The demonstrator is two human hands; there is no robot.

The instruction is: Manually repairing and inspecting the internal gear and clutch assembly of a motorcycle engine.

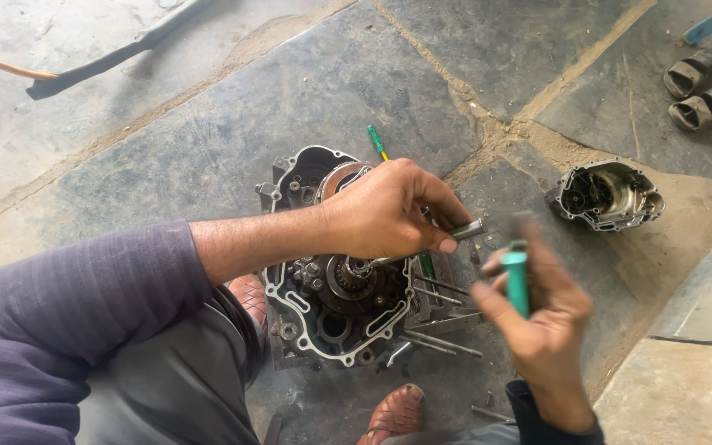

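Note:
An open engine crankcase (323, 330) with gears and shafts lies on the stone floor in front of me. My left hand (389, 210) reaches over it and grips a steel rod tool (465, 230) whose tip points down toward the central gear shaft (354, 269). My right hand (541, 317) is raised to the right of the case, blurred, and holds a green-handled tool (517, 278) upright. Several long studs (442, 339) stick out of the case's right side.
A separate engine cover (608, 194) lies to the right. A green-handled screwdriver (378, 142) rests behind the case. Two cylindrical parts (698, 91) sit far right, a black hose (117, 58) at the far left. My sandalled feet (395, 414) flank the case.

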